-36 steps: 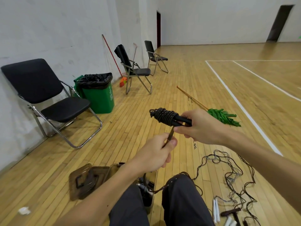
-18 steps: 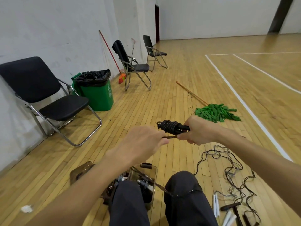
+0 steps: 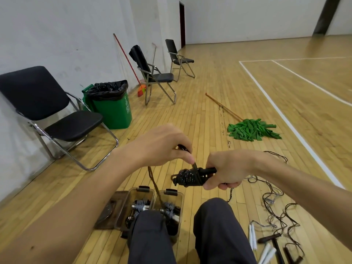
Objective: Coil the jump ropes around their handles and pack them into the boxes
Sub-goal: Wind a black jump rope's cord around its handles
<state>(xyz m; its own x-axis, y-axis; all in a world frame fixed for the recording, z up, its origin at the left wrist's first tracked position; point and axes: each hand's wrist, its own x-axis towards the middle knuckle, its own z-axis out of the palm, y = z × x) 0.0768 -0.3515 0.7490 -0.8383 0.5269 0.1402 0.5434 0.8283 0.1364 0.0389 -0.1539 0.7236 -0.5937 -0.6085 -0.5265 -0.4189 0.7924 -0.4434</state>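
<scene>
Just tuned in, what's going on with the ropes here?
A seated person is coiling a black jump rope around its black handles. The right hand grips the handles; the left hand pinches the loose strand just above the coil, with a tail trailing toward the lap. Two clear plastic boxes on the floor already hold coiled grey ropes. More uncoiled ropes lie to the right.

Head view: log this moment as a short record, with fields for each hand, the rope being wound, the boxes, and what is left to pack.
left hand: pinches the free strand just above the coil
right hand: grips the handle end
black jump rope: mostly wound around its handles, one strand trailing down
clear boxes: two, open, side by side, holding grey coiled ropes
left to pack: uncoiled ropes and white handles, lower right
</scene>
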